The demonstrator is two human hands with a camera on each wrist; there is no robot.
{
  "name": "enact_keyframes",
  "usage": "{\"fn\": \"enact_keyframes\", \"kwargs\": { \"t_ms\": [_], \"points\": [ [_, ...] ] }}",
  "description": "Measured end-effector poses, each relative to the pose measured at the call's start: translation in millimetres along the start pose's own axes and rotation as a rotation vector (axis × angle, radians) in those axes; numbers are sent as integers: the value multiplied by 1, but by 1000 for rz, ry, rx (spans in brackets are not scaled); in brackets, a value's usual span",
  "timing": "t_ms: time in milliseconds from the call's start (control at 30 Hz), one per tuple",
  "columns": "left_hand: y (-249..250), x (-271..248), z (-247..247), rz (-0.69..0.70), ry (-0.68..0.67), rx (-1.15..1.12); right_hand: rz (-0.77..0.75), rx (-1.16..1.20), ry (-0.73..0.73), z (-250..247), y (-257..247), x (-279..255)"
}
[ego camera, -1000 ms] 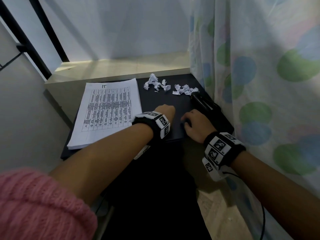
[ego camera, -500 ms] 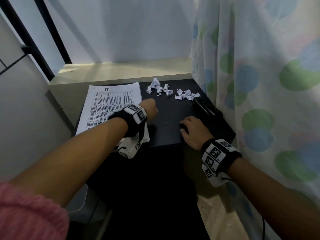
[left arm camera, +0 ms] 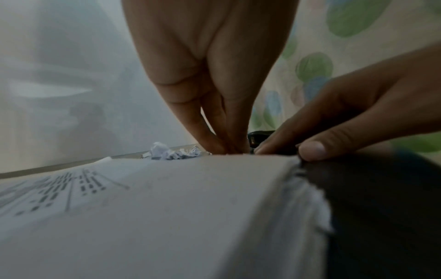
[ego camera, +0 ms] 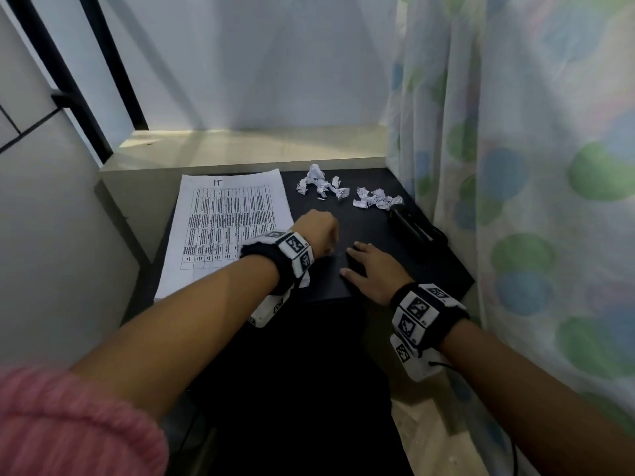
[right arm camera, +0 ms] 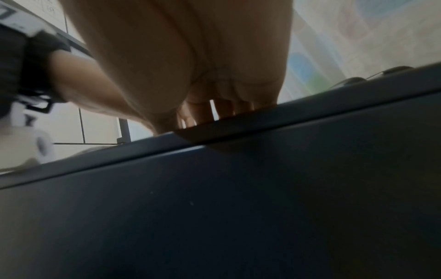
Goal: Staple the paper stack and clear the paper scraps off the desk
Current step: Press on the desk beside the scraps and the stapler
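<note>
Left hand (ego camera: 318,231) at frame centre, fingertips (left arm camera: 229,145) pressed together at right edge of paper stack (ego camera: 223,228), seemingly to square or lift sheets; whether paper is pinched, cannot tell. Right hand (ego camera: 374,269) just right, fingers spread flat on matte black desk (ego camera: 436,269), likely bracing. Stack: flat white printed table, centre left. Crumpled paper scraps (ego camera: 347,192) in two clusters, upper centre. Black glossy stapler (ego camera: 412,225) untouched, right, beside spotted curtain (ego camera: 532,201).
</note>
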State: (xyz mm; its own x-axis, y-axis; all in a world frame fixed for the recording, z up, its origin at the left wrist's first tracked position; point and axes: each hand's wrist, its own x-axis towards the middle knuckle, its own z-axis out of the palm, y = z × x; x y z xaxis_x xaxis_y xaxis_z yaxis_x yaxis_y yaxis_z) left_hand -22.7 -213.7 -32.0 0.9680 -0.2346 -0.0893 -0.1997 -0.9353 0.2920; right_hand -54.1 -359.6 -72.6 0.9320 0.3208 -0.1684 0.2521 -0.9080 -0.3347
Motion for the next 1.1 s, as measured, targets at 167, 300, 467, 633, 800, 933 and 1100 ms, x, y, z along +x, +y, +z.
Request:
{"fn": "enact_keyframes", "kwargs": {
  "t_ms": [167, 300, 467, 633, 800, 933, 1100],
  "points": [
    [5, 9, -1, 15, -24, 42, -4, 19, -6, 2, 3, 2],
    [11, 10, -1, 64, -44, 97, -8, 22, -15, 3, 5, 3],
    [15, 10, 2, 54, -86, 143, -18, 31, -14, 4, 6, 1],
    [21, 3, 6, 75, -82, 223, -19, 28, -12, 4, 5, 0],
    [33, -2, 11, 80, -156, 272, -41, 64, 11, 4, 7, -1],
    [35, -4, 12, 60, -157, 271, -45, 100, 31, 5, 11, -6],
    [14, 4, 2, -27, -67, 86, -54, 86, 35, 0, 16, -11]
  ]
}}
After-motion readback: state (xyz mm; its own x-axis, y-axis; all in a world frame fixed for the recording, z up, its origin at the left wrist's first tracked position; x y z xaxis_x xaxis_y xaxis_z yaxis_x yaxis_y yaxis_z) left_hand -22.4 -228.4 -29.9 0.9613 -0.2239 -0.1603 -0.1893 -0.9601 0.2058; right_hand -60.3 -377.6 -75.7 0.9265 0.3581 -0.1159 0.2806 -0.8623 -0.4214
